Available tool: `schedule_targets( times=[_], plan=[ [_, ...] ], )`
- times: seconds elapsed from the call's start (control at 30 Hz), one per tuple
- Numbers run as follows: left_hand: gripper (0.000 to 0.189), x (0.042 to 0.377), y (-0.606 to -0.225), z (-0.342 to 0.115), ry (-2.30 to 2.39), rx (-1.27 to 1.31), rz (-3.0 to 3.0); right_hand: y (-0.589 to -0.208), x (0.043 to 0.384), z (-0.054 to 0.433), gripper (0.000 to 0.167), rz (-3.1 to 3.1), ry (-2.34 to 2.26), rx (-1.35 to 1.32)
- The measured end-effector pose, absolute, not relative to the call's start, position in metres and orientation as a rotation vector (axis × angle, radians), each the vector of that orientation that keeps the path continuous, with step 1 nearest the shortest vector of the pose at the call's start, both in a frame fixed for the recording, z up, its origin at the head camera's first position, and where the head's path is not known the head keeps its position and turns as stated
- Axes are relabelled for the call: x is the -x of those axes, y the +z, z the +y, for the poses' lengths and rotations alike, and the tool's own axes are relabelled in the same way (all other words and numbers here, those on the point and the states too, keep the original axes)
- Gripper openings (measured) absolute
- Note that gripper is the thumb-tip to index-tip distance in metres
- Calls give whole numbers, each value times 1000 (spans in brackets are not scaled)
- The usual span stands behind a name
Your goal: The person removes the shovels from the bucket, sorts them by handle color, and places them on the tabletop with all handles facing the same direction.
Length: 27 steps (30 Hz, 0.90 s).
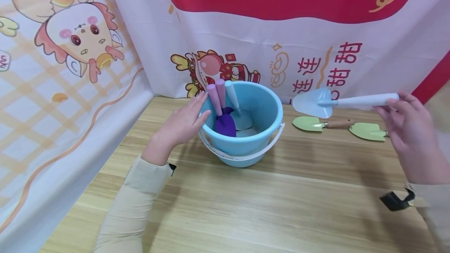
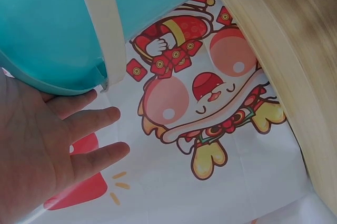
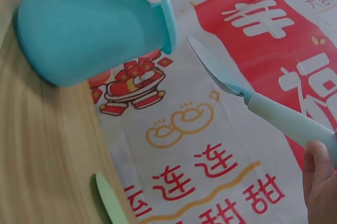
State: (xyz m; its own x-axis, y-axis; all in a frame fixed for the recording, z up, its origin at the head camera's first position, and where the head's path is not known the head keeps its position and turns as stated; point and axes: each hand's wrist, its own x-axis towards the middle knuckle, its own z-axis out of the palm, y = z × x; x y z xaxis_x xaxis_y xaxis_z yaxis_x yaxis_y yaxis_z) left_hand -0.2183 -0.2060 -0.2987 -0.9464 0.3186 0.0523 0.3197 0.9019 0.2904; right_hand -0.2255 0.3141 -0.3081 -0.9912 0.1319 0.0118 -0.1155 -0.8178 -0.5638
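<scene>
A light blue bucket (image 1: 242, 149) stands on the wooden table, its white handle hanging down in front. Purple trowels (image 1: 225, 125) and a light blue trowel (image 1: 241, 119) lean inside it, handles up at the left rim. My left hand (image 1: 183, 122) rests at the bucket's left rim with fingers extended; the left wrist view shows the fingers (image 2: 97, 121) spread beside the rim. To the right, my right hand (image 1: 409, 128) pinches the end of another light blue trowel's pale handle (image 1: 367, 100). That trowel is raised above the table, its blade (image 3: 213, 66) pointing toward the bucket.
Two green trowels lie on the table at the right: one (image 1: 308, 123) with a wooden handle, the other (image 1: 367, 131) partly behind my right hand. A printed white and red cloth (image 1: 225, 30) hangs behind the table, and a patterned cloth (image 1: 63, 100) covers the left side.
</scene>
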Motion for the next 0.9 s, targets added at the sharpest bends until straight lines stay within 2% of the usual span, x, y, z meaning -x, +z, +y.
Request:
schedule_targets(
  times=[0.33,0.6,0.9],
  plan=[
    [70,216,-298,-206,-484,502,-3059,-336,220,333,19,-1010,2951,179],
    [69,218,-298,-205,-466,516,-3055,-367,216,344,15,-1023,3028,108],
    [71,219,-297,-206,-459,514,-3054,-382,212,350,15,-1056,3091,160]
  ],
)
